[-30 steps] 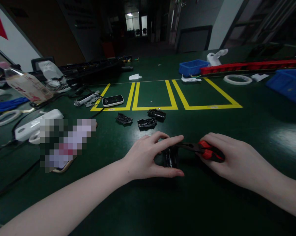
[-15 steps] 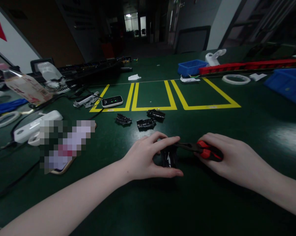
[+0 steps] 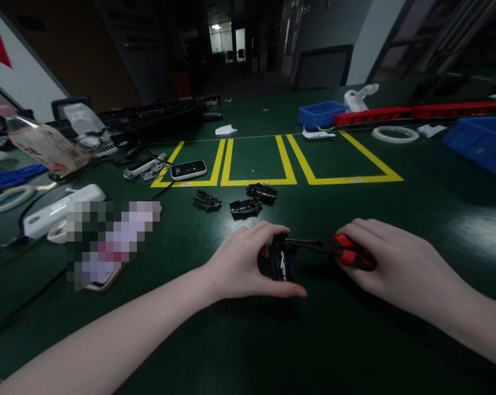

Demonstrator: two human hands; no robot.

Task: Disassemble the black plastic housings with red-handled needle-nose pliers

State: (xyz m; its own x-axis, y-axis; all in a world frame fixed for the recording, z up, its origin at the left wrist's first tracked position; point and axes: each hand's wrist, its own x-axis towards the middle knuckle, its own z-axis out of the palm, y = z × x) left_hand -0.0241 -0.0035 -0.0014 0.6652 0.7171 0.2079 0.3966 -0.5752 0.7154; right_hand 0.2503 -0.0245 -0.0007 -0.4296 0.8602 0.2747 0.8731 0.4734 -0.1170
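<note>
My left hand (image 3: 242, 263) is closed around a black plastic part (image 3: 284, 264), with the thumb along its near side and the fingers at its far side. In my right hand (image 3: 390, 260) is a pair of pliers (image 3: 349, 252) with red and black handles, its long dark jaws pointing left. The jaw tips meet the top far edge of the black part; whether they grip it I cannot tell. Beyond my left hand lie three similar black plastic pieces (image 3: 246, 207) on the green table (image 3: 326, 340).
On the left are a phone (image 3: 120, 241), a white device (image 3: 65, 211), cables and a bottle (image 3: 46, 142). A small black-and-white box (image 3: 189, 169) sits by the yellow tape outlines (image 3: 258, 181). Blue bins (image 3: 484, 142) and a tape roll (image 3: 395, 134) stand at the right.
My left index finger has drawn back from over the pliers' tips, uncovering the top of the black part. The right hand and pliers have shifted slightly.
</note>
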